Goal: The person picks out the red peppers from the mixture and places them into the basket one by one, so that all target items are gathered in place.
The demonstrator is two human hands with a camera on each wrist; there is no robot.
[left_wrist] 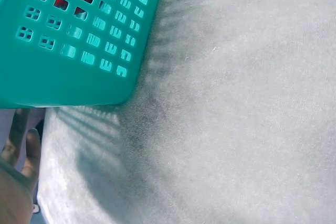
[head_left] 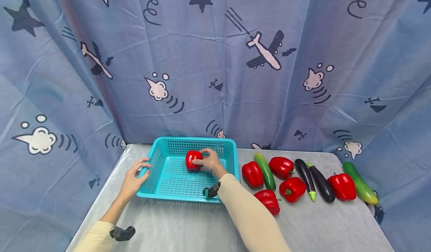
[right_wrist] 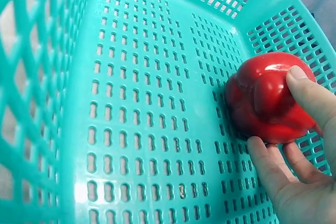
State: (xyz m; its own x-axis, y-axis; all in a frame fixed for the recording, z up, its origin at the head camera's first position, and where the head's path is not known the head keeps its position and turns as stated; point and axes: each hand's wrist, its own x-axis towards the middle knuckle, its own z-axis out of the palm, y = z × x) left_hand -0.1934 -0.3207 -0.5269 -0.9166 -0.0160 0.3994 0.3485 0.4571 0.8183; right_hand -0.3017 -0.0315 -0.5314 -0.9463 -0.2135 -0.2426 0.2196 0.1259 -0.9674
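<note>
Nearest the viewer, two sleeved forearms reach over a grey table (head_left: 188, 225). The left hand (head_left: 133, 177) lies against the left rim of a teal basket (head_left: 168, 182), fingers fairly straight and touching the rim, not wrapped round it. The right hand (head_left: 210, 160) is inside the basket, thumb and fingers curled round a red pepper (head_left: 193, 160); the right wrist view shows this pepper (right_wrist: 268, 98) resting on the perforated floor near the far wall, the hand clasped on it. No other item shows in the basket.

To the right, on the table: four red peppers (head_left: 252, 174) (head_left: 281, 166) (head_left: 292, 189) (head_left: 267, 200), a fifth red pepper (head_left: 342, 186), two cucumbers (head_left: 265, 170) (head_left: 361, 182) and two aubergines (head_left: 305, 174) (head_left: 321, 182). By this evidence, one pepper is loaded and not yet released; nine vegetables remain outside. Behind hangs a blue printed curtain (head_left: 215, 57).
</note>
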